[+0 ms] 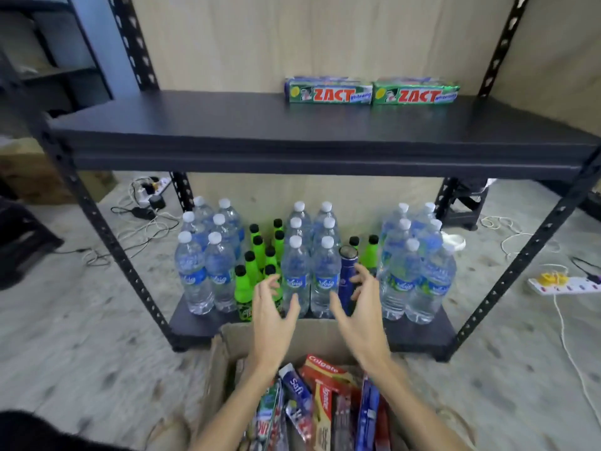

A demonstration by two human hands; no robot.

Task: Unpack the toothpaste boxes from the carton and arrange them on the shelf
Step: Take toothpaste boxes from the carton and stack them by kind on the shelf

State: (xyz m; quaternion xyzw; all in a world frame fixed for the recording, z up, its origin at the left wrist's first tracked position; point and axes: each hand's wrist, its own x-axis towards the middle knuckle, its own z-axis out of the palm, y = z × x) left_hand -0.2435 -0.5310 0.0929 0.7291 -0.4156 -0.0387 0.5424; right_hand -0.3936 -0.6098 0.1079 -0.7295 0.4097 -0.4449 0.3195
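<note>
Both hands hang empty above the open carton (pixel 224 359), the left hand (pixel 271 315) and right hand (pixel 361 315) with fingers loosely spread. Mixed toothpaste boxes (pixel 322 405) fill the carton. Two green Zact boxes (pixel 372 92) lie end to end on the upper shelf (pixel 227 125); water bottles (pixel 294 278) stand below.

green toothpaste boxes (pixel 372 91) — black shelf (pixel 292 131)

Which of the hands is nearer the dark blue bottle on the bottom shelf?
Right. The right hand overlaps the dark blue bottle in this view; the left hand is off to its left, before the green bottles.
</note>
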